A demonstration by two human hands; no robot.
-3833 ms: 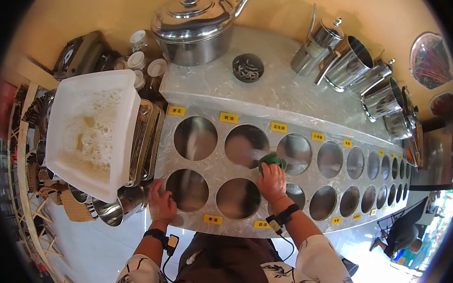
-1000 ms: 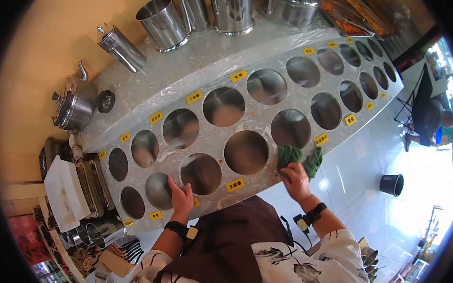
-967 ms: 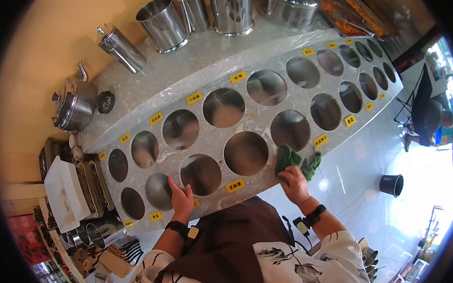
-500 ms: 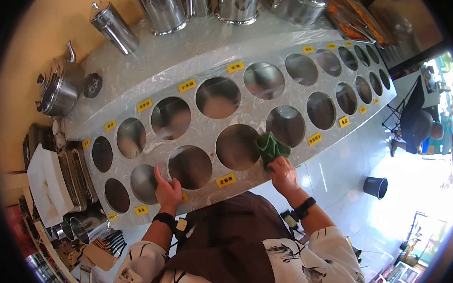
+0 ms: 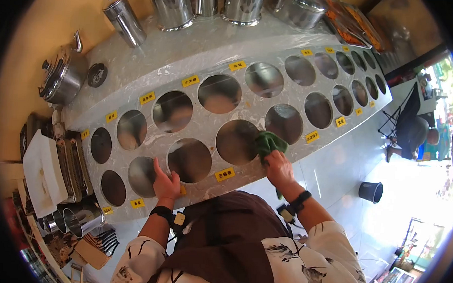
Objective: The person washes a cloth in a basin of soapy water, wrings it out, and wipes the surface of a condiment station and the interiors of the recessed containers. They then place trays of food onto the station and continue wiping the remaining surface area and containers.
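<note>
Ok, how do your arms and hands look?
The left hand and right hand are ungloved. Each wears a black wrist strap with a small boxy pale-yellow module. White fabric sleeves bear dark floral prints.

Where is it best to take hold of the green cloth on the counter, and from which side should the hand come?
Probably by its bunched near end, from above and the person's side, as the right hand holds it. The green cloth is crumpled, with no handle, and its wider folds spread forward onto the counter.
</note>
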